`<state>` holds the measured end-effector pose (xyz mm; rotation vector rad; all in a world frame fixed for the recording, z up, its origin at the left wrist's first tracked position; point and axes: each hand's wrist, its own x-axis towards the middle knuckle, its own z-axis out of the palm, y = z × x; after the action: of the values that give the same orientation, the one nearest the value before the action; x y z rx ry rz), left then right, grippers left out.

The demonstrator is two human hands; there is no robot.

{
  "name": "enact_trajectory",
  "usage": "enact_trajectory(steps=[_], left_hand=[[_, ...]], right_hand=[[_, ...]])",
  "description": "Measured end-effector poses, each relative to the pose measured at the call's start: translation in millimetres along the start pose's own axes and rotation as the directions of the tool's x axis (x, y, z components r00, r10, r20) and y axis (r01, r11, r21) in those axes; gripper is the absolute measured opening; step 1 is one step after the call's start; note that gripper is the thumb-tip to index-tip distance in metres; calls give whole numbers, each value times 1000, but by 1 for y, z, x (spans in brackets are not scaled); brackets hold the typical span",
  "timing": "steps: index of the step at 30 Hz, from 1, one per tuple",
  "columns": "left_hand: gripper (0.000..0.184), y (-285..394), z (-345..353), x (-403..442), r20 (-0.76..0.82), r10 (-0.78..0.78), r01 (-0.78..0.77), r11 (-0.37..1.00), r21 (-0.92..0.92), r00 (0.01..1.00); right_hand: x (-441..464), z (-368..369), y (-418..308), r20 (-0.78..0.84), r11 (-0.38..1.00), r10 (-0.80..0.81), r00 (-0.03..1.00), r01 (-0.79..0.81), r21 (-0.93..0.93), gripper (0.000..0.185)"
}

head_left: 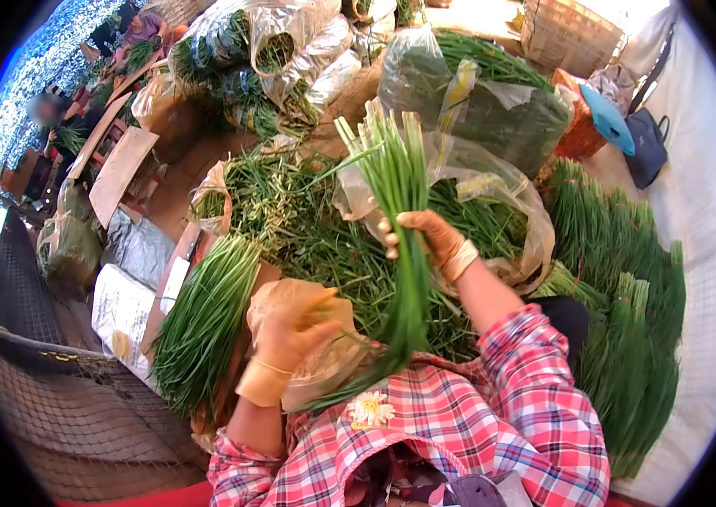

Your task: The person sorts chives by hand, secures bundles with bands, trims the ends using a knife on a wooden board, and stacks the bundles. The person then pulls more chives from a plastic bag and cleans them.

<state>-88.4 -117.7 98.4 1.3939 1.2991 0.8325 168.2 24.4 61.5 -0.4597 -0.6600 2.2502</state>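
My right hand [428,239], in a tan glove, is closed around a bunch of garlic chives [404,182]. The pale cut ends point up and away, while the long green leaves hang down toward my lap. To the left, my left hand [290,334], gloved too, is slightly blurred, its fingers stretched out and holding nothing. It is over a crumpled tan plastic sheet [324,372]. Beside that hand, a thick pile of chives [206,325] lies on a board.
Loose leaves and trimmings [316,211] cover the ground ahead. An open plastic bag [535,228] of chives stands behind my right hand. Tied bunches [628,363] line the right side by a white sheet [709,279]. Bagged bundles [282,51] are stacked at the back; a person [47,114] is far left.
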Motion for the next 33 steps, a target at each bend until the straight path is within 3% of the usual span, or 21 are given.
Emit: enact_trajectory(steps=[1,2,4,5,6,7,9,11,14,17,19,20,21,23,24,25,28,30,31,32,33], left_hand=[[54,-7,-12,5,-30,-32,25,980,-195,999],[54,-9,-14,12,-35,-18,11,978,-206,999],[74,-3,-22,31,198,-67,102,979,-175,978],[76,1,-11,37,242,-28,109,939,-326,970],[78,7,8,43,280,14,124,874,-470,960],[86,-21,23,65,362,193,76,788,-611,912],[86,-28,49,78,330,300,114,561,-820,895],[87,-30,66,87,281,348,123,412,-903,895],[89,-13,77,83,165,316,75,280,-957,934],[88,-24,75,88,169,340,56,318,-946,925],[87,-30,73,86,134,323,48,261,-964,937],[86,-39,71,86,150,273,66,292,-954,950],[85,-44,69,86,165,223,87,323,-942,961],[84,-43,68,85,178,232,103,303,-947,956],[83,-40,70,82,197,241,126,283,-951,950],[82,-37,72,80,217,252,148,266,-953,943],[77,-32,73,81,260,203,179,347,-921,944],[70,-34,73,83,269,165,183,406,-895,949],[70,-35,75,82,264,160,181,402,-898,951],[68,-36,75,80,195,126,137,370,-919,973],[67,-36,75,79,130,89,92,340,-936,988]], right_hand=[[-3,-8,-17,46,999,52,998,-52,-6,43],[-3,-13,-30,98,996,84,992,-82,-24,44],[-11,-7,-40,132,984,152,979,-138,-108,49],[-18,3,-40,143,973,207,968,-188,-133,51],[-22,12,-33,187,953,284,940,-256,-161,55],[-26,10,-17,173,924,375,911,-353,-145,56],[-44,21,20,200,847,531,823,-525,-88,51],[-53,15,63,326,856,441,836,-501,126,48],[-55,12,73,263,862,446,856,-490,130,48],[-56,22,53,-15,819,554,832,-548,-170,51],[-49,5,54,-81,784,546,834,-543,-301,56],[-45,-4,57,-109,737,287,952,-292,-609,56],[-42,-9,57,-34,536,13,999,-35,-844,56],[-44,31,20,-173,792,-33,984,-79,-605,54],[-38,23,9,-170,769,-75,983,-51,-637,50],[-31,31,-1,-162,553,-220,962,-14,-833,43],[-18,60,-8,-67,417,-282,957,60,-907,34],[-7,57,-7,-20,141,-228,973,13,-990,30],[-5,60,-4,-20,142,-220,975,12,-990,30],[-2,67,0,-17,-215,-241,970,-70,-974,29],[0,71,3,-6,-540,-261,965,-151,-828,29]])
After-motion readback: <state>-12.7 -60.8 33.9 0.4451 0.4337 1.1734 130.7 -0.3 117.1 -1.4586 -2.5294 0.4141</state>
